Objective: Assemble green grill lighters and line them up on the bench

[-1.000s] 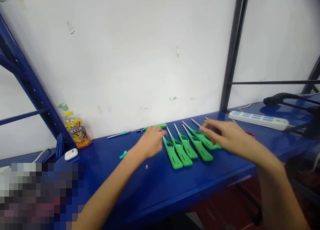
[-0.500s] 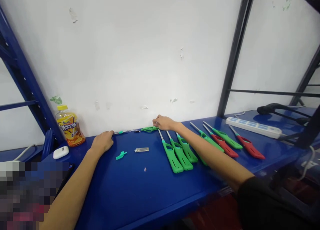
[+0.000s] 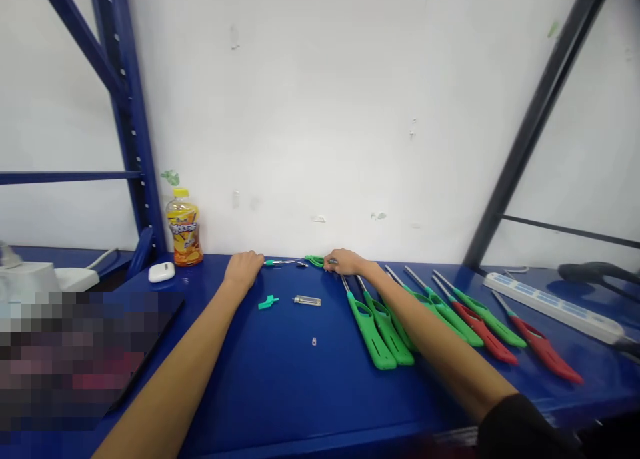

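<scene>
At the back edge of the blue table, by the wall, my left hand (image 3: 244,270) has its fingers closed at the thin metal tube (image 3: 274,263) with a green collar and loose wires. My right hand (image 3: 344,262) is closed over the right end of a green lighter handle shell (image 3: 315,261), its fingertips partly hidden. Nearer me lie a small green trigger (image 3: 269,302), a clear fuel tank (image 3: 307,301) with a metal end, and a tiny pale part (image 3: 314,342). Several green stick lighters (image 3: 373,332) lie beside and under my right forearm.
Two red stick lighters (image 3: 545,349) lie among green ones at the right, near a white power strip (image 3: 555,306). A drink bottle (image 3: 184,229) and a white earbud case (image 3: 161,272) stand at the left. Dark and blue shelf posts (image 3: 133,126) flank the table.
The view has turned, so everything appears shifted to the right. My right hand's fingers, raised over the green shell before, are now lower and curled at its right end. My left hand stays at the tube.
</scene>
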`<state>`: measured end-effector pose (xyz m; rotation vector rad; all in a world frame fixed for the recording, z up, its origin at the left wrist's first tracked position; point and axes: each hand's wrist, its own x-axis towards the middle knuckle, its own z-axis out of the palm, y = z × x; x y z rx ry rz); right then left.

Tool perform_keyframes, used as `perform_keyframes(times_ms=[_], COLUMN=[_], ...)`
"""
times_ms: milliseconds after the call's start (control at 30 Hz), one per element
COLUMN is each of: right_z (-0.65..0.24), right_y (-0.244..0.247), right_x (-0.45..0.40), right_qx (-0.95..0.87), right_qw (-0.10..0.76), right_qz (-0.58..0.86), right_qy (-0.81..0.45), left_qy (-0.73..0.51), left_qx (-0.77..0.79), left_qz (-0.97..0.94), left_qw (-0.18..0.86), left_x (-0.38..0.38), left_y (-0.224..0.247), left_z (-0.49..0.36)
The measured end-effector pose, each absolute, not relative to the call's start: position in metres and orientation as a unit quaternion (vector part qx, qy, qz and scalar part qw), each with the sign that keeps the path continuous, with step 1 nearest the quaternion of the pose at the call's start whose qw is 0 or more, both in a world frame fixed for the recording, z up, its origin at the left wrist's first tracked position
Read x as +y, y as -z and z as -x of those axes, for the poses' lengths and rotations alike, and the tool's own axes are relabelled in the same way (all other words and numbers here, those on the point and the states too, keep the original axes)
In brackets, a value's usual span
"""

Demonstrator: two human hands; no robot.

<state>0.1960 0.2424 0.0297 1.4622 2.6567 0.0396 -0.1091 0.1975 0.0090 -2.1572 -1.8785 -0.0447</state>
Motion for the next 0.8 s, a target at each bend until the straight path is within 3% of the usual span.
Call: perform_keyframes(times_ms=[433,800], right_z=[-0.186,-0.178], right_y=[-0.022,-0.028], right_x=[0.236,0.227], right_qx=[0.863,0.865], right_qw=[0.011,0.021], right_qz=[-0.489,-0.460], right_qy=[-0.126,-0.199], left_qy=[0.063,0.180], left_qx=[-0.650,-0.599], left_qz=[0.737,0.740], left_qw=[0.177,0.246], left_x=[0.198,0.197], left_y=[-0.009,-0.010], left_z=[0.113,0.102])
